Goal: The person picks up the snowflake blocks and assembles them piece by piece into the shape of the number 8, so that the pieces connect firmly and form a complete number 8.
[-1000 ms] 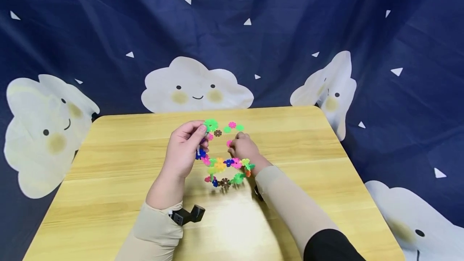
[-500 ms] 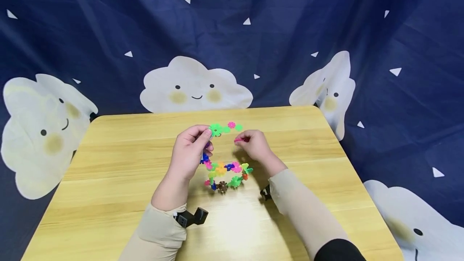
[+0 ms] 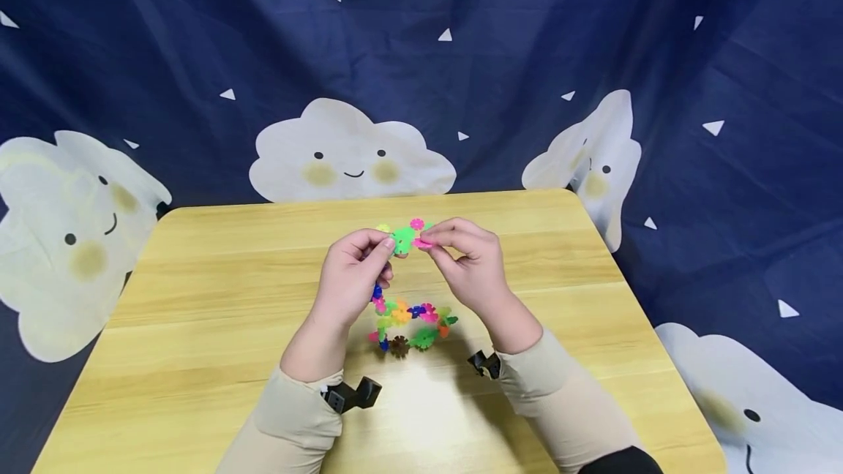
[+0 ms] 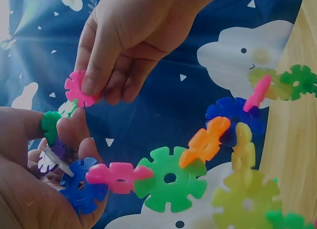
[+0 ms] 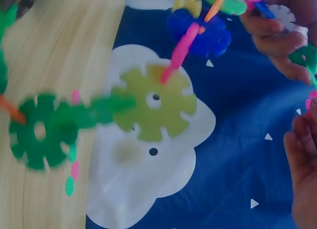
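Left fingers [image 3: 377, 256] hold chain [image 4: 171, 192]; right [image 3: 454, 241], pink disc [image 4: 78, 87] — only wrist views show its notches.

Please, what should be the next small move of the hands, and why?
Probably push the pink disc into a notch of the green disc: the right hand pinches the pink one close beside the green one, which the left hand holds.

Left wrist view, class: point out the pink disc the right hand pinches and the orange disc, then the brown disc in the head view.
Pink disc [image 4: 74, 86]: left wrist view, uncovered part of its face.
Orange disc [image 4: 204, 143]: left wrist view, its middle.
Brown disc [image 3: 399, 347]: head view, middle of face.
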`<state>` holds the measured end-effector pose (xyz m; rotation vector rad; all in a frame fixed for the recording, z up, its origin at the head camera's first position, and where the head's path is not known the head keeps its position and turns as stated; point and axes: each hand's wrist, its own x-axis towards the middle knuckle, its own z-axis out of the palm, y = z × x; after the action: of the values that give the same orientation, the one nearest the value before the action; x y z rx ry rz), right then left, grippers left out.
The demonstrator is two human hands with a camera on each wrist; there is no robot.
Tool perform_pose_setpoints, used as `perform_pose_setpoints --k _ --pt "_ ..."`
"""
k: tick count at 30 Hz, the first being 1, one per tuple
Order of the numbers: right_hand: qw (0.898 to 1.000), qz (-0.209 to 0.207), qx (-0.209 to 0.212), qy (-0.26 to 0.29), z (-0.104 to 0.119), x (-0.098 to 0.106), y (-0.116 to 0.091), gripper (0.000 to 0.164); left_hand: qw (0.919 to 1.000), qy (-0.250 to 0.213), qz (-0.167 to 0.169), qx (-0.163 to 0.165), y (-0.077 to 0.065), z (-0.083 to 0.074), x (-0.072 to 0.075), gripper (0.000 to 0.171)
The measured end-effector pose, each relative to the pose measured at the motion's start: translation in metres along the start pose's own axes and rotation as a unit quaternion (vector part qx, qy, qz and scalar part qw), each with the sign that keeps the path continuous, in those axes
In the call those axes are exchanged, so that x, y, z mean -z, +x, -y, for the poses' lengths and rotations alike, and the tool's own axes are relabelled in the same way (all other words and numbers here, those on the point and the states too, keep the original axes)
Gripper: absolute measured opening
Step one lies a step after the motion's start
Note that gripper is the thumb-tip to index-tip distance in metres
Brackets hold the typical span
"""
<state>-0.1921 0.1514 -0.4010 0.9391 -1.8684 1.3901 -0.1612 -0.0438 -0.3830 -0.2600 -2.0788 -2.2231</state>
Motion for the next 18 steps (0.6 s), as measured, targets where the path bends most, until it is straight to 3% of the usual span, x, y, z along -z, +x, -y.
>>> perform_pose_setpoints --k 5,15,18 --pt "0.998 -0.005 0.053 -0.022 -0.0016 0.0013 -0.0016 0.018 0.9999 0.012 0.008 -0.004 -0.0009 -0.0003 -0.0005 0.013" --pt "0.996 -0.014 0.091 -0.010 0.0016 0.0035 -0.0031 0.010 0.9991 0.023 0.035 -0.009 -0.0010 -0.0022 -0.0055 0.016" --pt "0.998 0.000 0.069 -0.006 0.0006 0.0039 -0.0042 0.012 0.9983 0.036 0.043 -0.016 -0.0003 -0.0023 -0.0040 0.014"
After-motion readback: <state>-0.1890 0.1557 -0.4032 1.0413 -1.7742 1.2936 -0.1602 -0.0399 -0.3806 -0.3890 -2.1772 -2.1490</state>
